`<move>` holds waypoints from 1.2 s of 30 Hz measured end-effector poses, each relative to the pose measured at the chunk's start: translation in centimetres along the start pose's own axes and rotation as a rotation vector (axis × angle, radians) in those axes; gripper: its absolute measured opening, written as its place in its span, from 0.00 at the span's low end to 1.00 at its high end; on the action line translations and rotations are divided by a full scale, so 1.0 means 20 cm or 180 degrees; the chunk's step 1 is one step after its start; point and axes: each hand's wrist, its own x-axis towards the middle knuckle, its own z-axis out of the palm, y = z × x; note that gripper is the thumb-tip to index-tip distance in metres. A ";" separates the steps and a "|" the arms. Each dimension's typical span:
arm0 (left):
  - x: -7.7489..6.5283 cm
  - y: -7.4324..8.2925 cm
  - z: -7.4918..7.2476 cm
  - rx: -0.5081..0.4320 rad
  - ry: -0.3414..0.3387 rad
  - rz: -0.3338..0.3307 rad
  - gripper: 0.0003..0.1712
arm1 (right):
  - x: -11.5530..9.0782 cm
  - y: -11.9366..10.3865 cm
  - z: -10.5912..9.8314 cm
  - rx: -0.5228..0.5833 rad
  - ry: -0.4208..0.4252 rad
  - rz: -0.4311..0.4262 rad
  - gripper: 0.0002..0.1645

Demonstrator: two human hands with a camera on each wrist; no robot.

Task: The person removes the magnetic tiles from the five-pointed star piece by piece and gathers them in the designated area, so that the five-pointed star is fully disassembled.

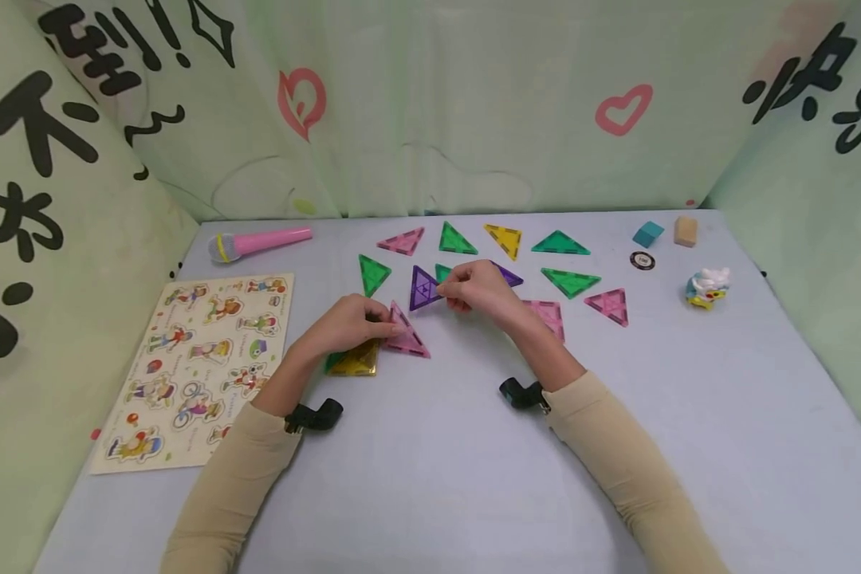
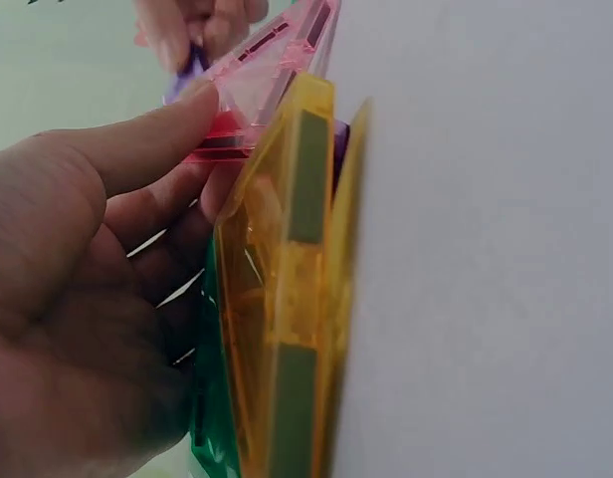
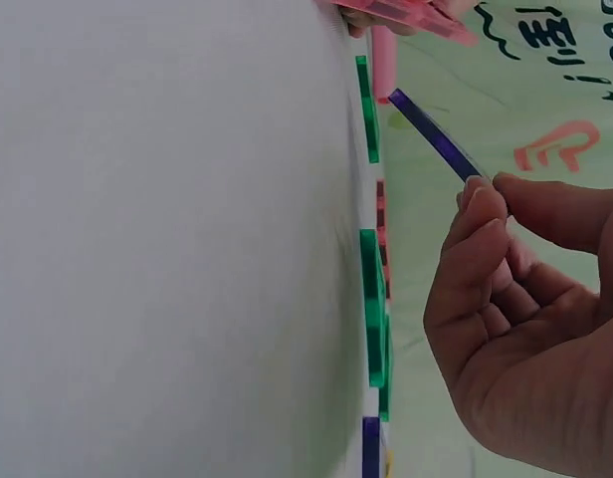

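Observation:
My left hand pinches a translucent pink triangular magnetic tile between thumb and fingers. Close beside that palm stands a yellow tile, overlapping a green tile in the left wrist view. With thumb and fingertips, my right hand grips a purple triangular tile by one corner, raised above the white table in the right wrist view. The purple tile is just above and beyond the pink one. Partly hidden behind the right hand are another purple tile and a pink square tile.
Several green, pink and yellow triangle tiles lie across the back of the table. At left are a toy microphone and a picture puzzle board. Blocks, a round chip and a small figurine sit at right.

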 end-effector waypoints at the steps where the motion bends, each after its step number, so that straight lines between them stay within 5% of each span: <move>1: -0.01 0.00 0.00 -0.0006 0.0002 -0.0021 0.18 | 0.02 -0.01 0.01 0.0012 0.0045 0.0026 0.18; 9: -0.04 0.02 0.03 -0.0052 0.0025 -0.0062 0.21 | 0.14 -0.01 0.10 -0.0476 0.0219 0.0118 0.15; 20: -0.04 -0.01 -0.02 -0.0089 0.0252 -0.0189 0.16 | 0.08 0.00 0.06 -0.0873 0.0195 -0.0136 0.12; 24: -0.07 -0.06 -0.11 -0.0233 0.0548 -0.0324 0.16 | 0.04 0.02 0.04 -0.0931 -0.0093 -0.0142 0.13; 30: -0.11 -0.20 -0.26 -0.0411 0.1341 -0.0716 0.21 | -0.04 0.03 0.07 -0.1143 -0.0584 -0.0335 0.11; 33: -0.10 -0.27 -0.31 -0.0213 0.1632 -0.0817 0.22 | -0.07 0.01 0.09 -0.1268 -0.0775 -0.0522 0.10; 36: -0.08 -0.30 -0.33 0.0222 0.1666 -0.0922 0.23 | -0.09 -0.01 0.11 -0.1309 -0.0906 -0.0615 0.10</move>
